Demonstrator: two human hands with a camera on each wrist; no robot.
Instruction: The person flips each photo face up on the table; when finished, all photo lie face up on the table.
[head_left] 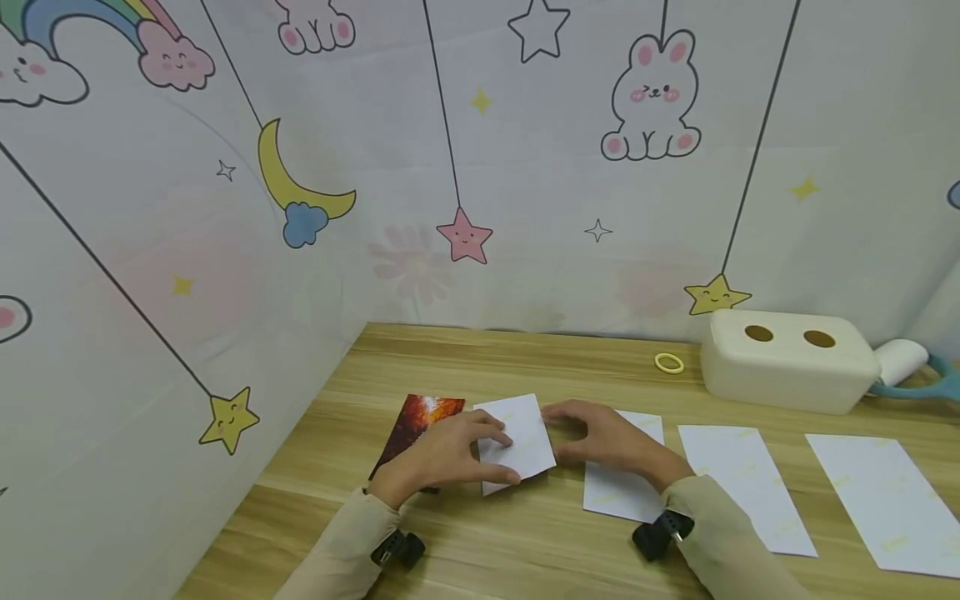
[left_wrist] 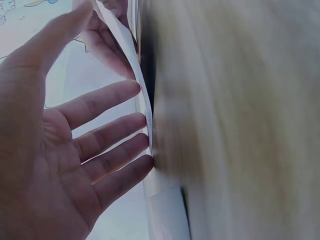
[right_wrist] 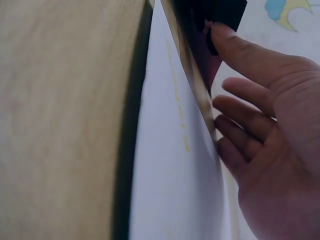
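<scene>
In the head view my left hand (head_left: 457,450) lies over a small white card (head_left: 525,437), its fingers resting on the white face and its thumb along the near edge. The left wrist view shows those fingers (left_wrist: 107,145) nearly straight against the card. My right hand (head_left: 607,437) is at the card's right edge, thumb and fingers apart. In the right wrist view the thumb (right_wrist: 240,50) overlaps the card's dark underside (right_wrist: 212,70), while the other fingers are loosely bent. A dark red and orange picture card (head_left: 408,425) is partly hidden behind my left hand.
White sheets lie on the wooden table at right: one sheet (head_left: 622,492) under my right forearm, a second sheet (head_left: 742,475) and a third sheet (head_left: 885,500). Behind them stand a cream box (head_left: 787,371) with two holes, a yellow ring (head_left: 669,363) and a blue-handled object (head_left: 918,387).
</scene>
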